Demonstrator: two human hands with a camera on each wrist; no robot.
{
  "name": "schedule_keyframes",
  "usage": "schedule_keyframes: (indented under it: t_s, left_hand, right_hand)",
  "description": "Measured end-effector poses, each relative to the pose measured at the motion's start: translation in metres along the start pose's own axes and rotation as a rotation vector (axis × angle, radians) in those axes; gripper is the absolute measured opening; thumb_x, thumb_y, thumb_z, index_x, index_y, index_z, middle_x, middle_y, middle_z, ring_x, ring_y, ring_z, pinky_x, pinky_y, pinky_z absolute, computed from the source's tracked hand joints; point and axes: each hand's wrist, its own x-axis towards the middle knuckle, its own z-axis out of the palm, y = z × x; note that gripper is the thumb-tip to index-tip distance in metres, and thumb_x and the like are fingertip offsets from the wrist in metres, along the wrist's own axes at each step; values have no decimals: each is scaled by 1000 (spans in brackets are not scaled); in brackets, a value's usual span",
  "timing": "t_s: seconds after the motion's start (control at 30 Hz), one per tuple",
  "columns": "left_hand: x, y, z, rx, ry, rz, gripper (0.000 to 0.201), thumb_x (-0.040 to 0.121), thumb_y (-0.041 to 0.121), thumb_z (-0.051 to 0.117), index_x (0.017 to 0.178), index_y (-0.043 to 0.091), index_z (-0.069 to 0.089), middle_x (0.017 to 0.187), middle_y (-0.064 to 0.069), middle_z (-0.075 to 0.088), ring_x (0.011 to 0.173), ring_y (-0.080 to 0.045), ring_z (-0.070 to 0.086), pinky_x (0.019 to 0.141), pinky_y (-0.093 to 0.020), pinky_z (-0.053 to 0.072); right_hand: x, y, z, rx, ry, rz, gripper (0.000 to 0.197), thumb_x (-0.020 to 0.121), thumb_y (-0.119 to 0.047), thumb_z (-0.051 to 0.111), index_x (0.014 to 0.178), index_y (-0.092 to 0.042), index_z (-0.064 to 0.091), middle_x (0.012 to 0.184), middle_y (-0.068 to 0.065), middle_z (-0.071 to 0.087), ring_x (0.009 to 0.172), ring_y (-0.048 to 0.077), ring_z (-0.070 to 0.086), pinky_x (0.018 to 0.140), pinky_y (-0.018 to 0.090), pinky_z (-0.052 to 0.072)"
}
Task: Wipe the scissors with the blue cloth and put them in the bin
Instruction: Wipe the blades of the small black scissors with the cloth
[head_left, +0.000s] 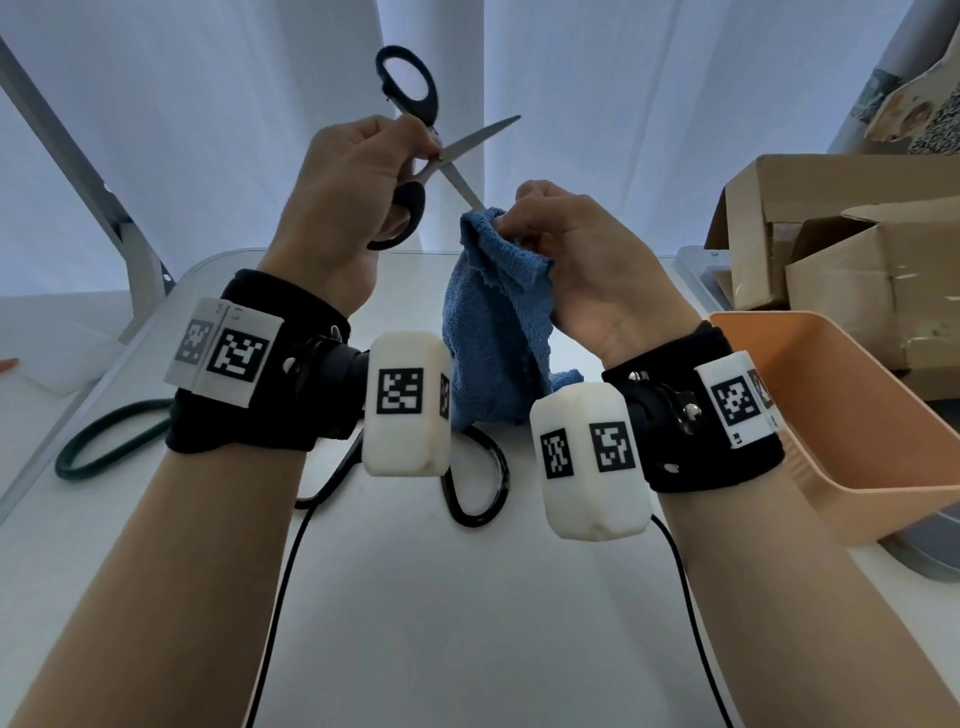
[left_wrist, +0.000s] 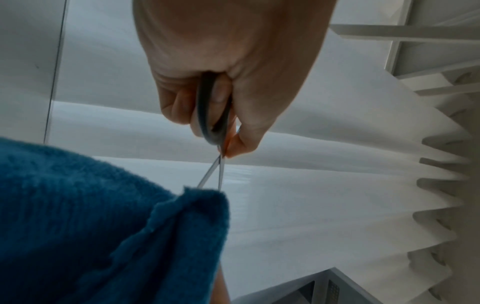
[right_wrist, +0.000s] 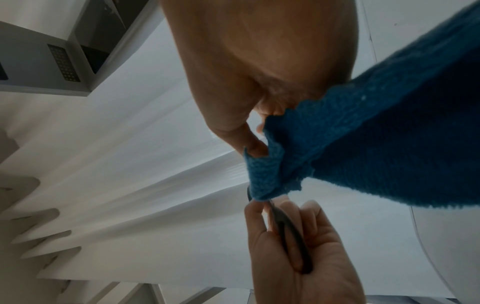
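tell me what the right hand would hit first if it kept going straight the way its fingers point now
Most likely the lower blade of the scissors. The right hand pinches the blue cloth right at that blade's tip, with the left hand just beyond. Depth between them is hard to judge.

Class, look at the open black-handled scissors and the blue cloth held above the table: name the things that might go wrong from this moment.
1. The black-handled steel scissors are open, one blade tip in the blue terry cloth pinched by the right hand; fingers behind the fabric might get nicked.
2. The left hand grips just one handle loop; the scissors might swing shut.
3. The orange plastic bin appears to overhang the white table; dropping scissors in might tip it.
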Motion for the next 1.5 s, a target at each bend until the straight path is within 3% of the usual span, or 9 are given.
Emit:
schedule_keyframes:
  t_s: [0.13,0.3,0.53,0.67,0.73,0.93,1.03,1.37,1.5]
  left_hand:
    - [1,1,-2,9,23,-7,22,87,18,63,66,20,58,58,6,31,52,-12,27,63,-30,28]
    - [8,6,-25,12,168,15,22,84,26,66,63,24,62,72,1,44,74,-18,40,70,-33,34]
    - [3,2,-12,39,-138,-7,27,90,17,65,64,20,68,66,-1,41,58,-14,33,60,-29,29]
    - [-2,-1,2,53,-225,-2,17,88,19,64,72,15,60,63,0,38,56,-16,26,63,-39,17]
    - [-2,-3,5,59,-200,-2,19,89,19,64,72,15,58,61,1,40,52,-12,29,57,-30,21]
    - [-4,-4,17,126,-180,52,11,94,11,59,84,8,57,68,-1,49,57,-10,44,53,-16,39]
    - [-4,-6,21,155,-177,50,8,93,11,59,85,10,59,73,-1,53,63,-10,49,57,-18,43]
    - [-6,-5,21,161,-176,23,12,95,14,58,83,12,57,76,-5,50,59,-9,43,51,-15,37]
    - [-6,-6,21,144,-161,7,16,94,14,58,78,13,58,72,-2,53,61,-10,47,54,-17,40]
  right_hand:
    - [1,1,-3,4,-10,9,35,76,8,58,66,-17,36,69,5,40,60,17,42,53,24,41]
    - [1,-3,-20,-58,56,10,30,66,1,62,65,-18,40,69,3,41,64,15,44,58,24,40]
    - [2,-4,-26,-71,72,-47,11,93,-4,63,100,-12,63,83,3,67,66,15,64,60,23,52]
    - [3,3,-14,2,-39,0,33,98,7,43,127,2,56,109,19,60,96,30,56,95,37,48]
    - [4,5,-12,19,-62,7,37,97,9,40,132,5,52,115,21,58,103,31,54,101,41,44]
    - [-1,8,-7,47,-28,-48,3,96,-9,60,98,-8,59,89,12,67,75,19,65,72,28,57]
    - [-2,8,-5,-4,13,-81,13,94,-7,64,87,-11,53,84,12,66,64,16,65,58,25,54]
    - [-8,4,1,-131,25,-89,31,97,-13,61,74,-17,40,58,-4,56,50,6,55,47,17,43]
    - [-8,1,0,-171,9,-93,22,98,-6,57,82,-15,45,62,1,59,52,9,56,49,18,44]
